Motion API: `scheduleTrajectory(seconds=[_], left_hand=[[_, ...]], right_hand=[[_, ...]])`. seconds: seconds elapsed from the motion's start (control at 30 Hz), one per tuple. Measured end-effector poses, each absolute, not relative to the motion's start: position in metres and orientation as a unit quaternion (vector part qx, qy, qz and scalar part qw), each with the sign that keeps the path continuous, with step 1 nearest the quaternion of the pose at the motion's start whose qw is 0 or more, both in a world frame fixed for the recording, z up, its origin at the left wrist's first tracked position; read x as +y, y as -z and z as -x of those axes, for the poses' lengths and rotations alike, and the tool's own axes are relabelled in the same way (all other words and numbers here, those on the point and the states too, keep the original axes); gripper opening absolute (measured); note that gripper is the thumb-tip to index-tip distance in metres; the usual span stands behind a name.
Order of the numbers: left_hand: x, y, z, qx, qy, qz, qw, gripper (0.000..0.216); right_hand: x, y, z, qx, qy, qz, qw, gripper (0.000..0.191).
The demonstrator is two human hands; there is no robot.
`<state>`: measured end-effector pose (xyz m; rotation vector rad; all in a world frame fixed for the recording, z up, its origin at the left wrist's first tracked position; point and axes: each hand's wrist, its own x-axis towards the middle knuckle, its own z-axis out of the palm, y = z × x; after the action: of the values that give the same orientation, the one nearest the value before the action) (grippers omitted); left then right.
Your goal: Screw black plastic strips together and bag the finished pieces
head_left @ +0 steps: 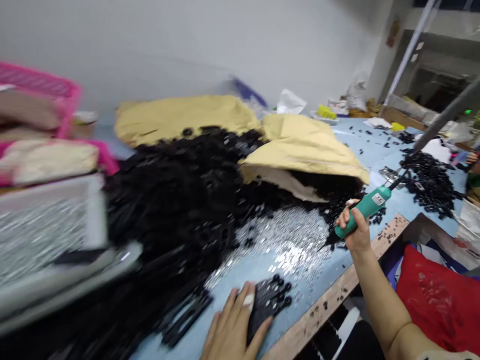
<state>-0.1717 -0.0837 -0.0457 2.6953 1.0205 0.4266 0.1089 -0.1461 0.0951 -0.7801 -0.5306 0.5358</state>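
Observation:
My left hand [234, 325] is at the bottom middle, with white tape on one finger. Its thumb and fingers lie along both sides of a flat black plastic piece [258, 302], gripping it against the blue tabletop. Round black knobs stand at the far end of that piece, with small shiny bits on it. Further right, my right hand [358, 230] is wrapped around a green electric screwdriver [365, 210], its dark tip pointing down to the left. Beneath the tip spreads a layer of small silvery metal pieces [285, 240].
A large heap of black parts [180, 190] covers the left and middle. Behind it lie yellow sacks [187, 115], one spilling black pieces. White tray [95, 210] and pink basket [69, 95] stand left. A wooden edge strip [326, 305] borders the table; another person's hand [471, 158] shows far right.

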Motion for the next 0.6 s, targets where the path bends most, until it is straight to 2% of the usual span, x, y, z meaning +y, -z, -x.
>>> scheduleTrajectory(seconds=[0.13, 0.33, 0.6], left_hand=[[-0.107, 0.021, 0.162, 0.360, -0.106, -0.915, 0.147, 0.061], [-0.113, 0.019, 0.158, 0.375, -0.125, -0.901, 0.177, 0.066], [-0.118, 0.016, 0.157, 0.373, -0.134, -0.897, 0.193, 0.066]], right_hand=[[-0.154, -0.086, -0.071, -0.360, -0.274, 0.403, 0.796, 0.024], [-0.146, -0.079, -0.028, -0.487, -0.330, 0.356, 0.726, 0.010], [-0.140, -0.069, -0.022, -0.536, -0.330, 0.353, 0.692, 0.008]])
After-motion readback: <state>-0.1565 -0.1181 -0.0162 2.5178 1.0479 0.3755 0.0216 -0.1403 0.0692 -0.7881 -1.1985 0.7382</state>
